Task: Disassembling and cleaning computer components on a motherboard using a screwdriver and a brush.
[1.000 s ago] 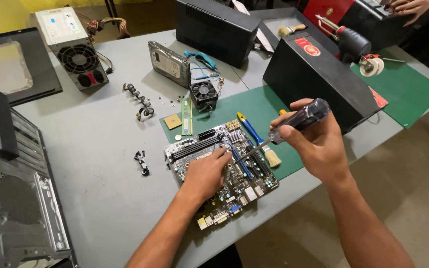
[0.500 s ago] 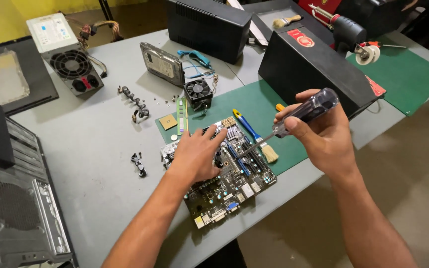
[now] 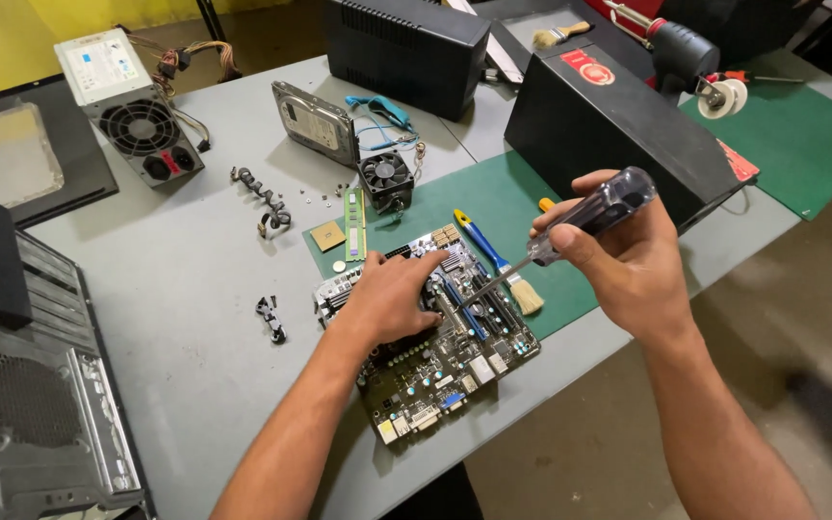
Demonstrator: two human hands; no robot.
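Head view: left hand [image 3: 392, 300] presses flat, fingers apart, on the motherboard [image 3: 435, 337] on the green mat [image 3: 512, 207]. Right hand [image 3: 628, 260] is closed around a screwdriver [image 3: 580, 220]. I think the board is stiff, light, breakable; edges look safest to hold.

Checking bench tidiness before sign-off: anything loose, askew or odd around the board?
Yes. The motherboard lies skewed, one corner overhanging the table edge. Small screws lie scattered loose near the hard drive. The left hand presses the board; the right hand holds a screwdriver.

left hand [image 3: 392, 300] flat, palm down | right hand [image 3: 628, 255] fisted, raised
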